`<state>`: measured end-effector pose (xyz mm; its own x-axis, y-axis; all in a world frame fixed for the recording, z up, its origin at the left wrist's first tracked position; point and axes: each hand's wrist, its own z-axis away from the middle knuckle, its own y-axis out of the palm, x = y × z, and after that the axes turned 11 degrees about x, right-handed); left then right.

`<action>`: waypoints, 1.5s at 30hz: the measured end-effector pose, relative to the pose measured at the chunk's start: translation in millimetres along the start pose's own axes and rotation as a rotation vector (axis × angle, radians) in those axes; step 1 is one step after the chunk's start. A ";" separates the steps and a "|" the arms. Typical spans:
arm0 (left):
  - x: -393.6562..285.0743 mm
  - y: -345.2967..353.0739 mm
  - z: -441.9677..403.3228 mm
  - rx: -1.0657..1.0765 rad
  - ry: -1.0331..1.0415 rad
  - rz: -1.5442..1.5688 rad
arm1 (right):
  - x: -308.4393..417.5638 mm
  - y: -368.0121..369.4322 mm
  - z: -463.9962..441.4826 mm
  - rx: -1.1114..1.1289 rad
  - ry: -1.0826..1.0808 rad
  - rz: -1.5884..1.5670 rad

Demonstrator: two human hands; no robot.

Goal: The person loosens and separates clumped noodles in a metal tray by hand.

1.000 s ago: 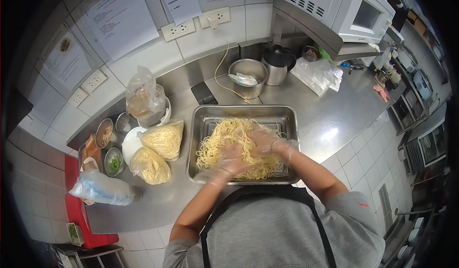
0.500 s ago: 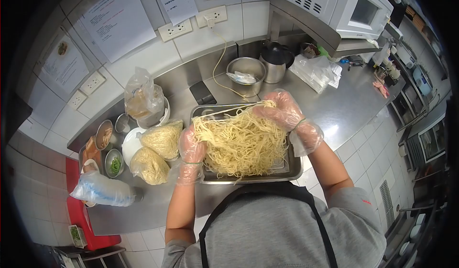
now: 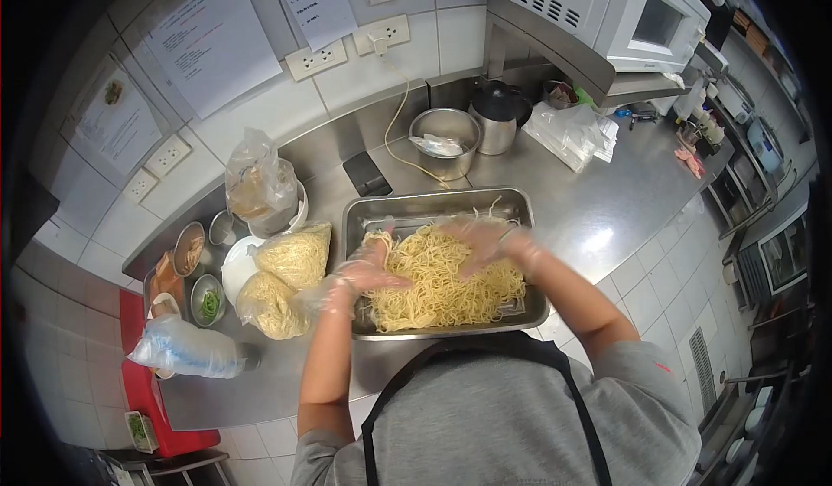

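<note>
Pale yellow noodles (image 3: 451, 282) lie heaped in a steel tray (image 3: 433, 202) on the metal counter (image 3: 598, 208) before you, seen from your head camera. Your plastic-gloved left hand (image 3: 366, 272) touches the heap's left side, thumb and fingers spread apart. Your gloved right hand (image 3: 481, 247) is at its upper right, blurred; whether those fingers grip strands, you cannot tell. Left of the tray sit two clear bags (image 3: 295, 256); beyond it stands a steel pot (image 3: 449, 167).

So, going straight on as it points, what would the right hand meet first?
Probably the noodles: the right hand points leftward over them, toward the left hand. It may already touch them, though depth is unclear.
</note>
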<state>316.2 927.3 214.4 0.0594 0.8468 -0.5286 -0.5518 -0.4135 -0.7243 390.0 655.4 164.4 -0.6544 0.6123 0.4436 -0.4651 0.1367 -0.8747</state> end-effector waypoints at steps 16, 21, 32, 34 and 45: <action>-18.8 5.5 -6.5 -0.682 0.136 0.249 | 58.6 -65.4 2.1 -0.517 -0.032 0.020; -27.6 -18.2 7.0 -0.704 0.415 0.426 | 59.3 -76.3 30.1 -0.438 -0.031 0.284; 60.9 50.2 -26.4 -0.083 0.044 0.021 | -6.5 -13.9 2.7 0.090 0.055 0.017; 29.2 53.3 -32.8 -0.171 0.127 0.114 | 21.9 19.9 -14.1 0.038 0.107 0.112; 21.2 35.2 -23.9 -0.627 0.268 0.381 | 22.3 -25.9 -15.4 -0.469 0.057 -0.254</action>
<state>317.9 922.7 167.2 0.2036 0.5316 -0.8222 -0.0056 -0.8391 -0.5440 396.7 677.5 193.9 -0.5162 0.5541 0.6530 -0.2798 0.6115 -0.7401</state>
